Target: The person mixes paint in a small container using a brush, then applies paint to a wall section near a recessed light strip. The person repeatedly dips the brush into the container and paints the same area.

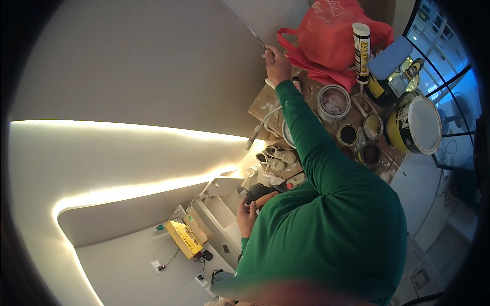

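My right hand (277,66) is closed on a slim paintbrush (259,40), its arm in a green sleeve stretched far forward. The brush's tip points up and left along the edge where two wall surfaces meet; I cannot tell whether it touches. Lower and to the left, close to my body, my left hand (246,218) has its fingers curled beside an orange-brown rounded thing (266,198) whose kind I cannot make out. Next to it is a dark object. A larger paintbrush (252,137) lies beyond, near a pair of pale, paint-marked shoes (275,158).
On the right, a stained board holds an open paint can (334,102), small tins (347,134), a big bucket (424,126) and a sealant tube (361,53). A red bag (332,35) stands behind them. A lit cove (132,188) and a yellow box (184,238) are at left.
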Action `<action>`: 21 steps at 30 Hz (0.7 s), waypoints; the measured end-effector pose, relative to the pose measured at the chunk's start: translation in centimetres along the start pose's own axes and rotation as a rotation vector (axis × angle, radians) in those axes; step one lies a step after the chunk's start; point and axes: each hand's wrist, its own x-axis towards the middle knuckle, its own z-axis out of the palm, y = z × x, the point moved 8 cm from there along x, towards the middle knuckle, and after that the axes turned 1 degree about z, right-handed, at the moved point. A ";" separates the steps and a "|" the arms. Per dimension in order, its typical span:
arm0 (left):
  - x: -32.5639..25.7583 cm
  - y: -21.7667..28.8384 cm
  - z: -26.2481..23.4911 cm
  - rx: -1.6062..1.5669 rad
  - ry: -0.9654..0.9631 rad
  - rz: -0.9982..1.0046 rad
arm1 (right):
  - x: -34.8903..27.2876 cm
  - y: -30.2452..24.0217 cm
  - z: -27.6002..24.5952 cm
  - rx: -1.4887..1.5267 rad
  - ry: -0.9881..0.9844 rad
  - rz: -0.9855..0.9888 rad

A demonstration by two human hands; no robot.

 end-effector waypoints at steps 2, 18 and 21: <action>0.4 0.0 0.1 0.025 -0.005 0.006 | 0.9 0.7 0.0 -0.033 0.000 0.046; 2.1 1.3 0.8 0.051 -0.032 0.035 | 5.0 0.6 2.5 -0.093 0.057 -0.070; 2.1 1.4 0.8 0.056 -0.023 0.033 | 5.2 1.1 2.9 -0.104 0.005 0.006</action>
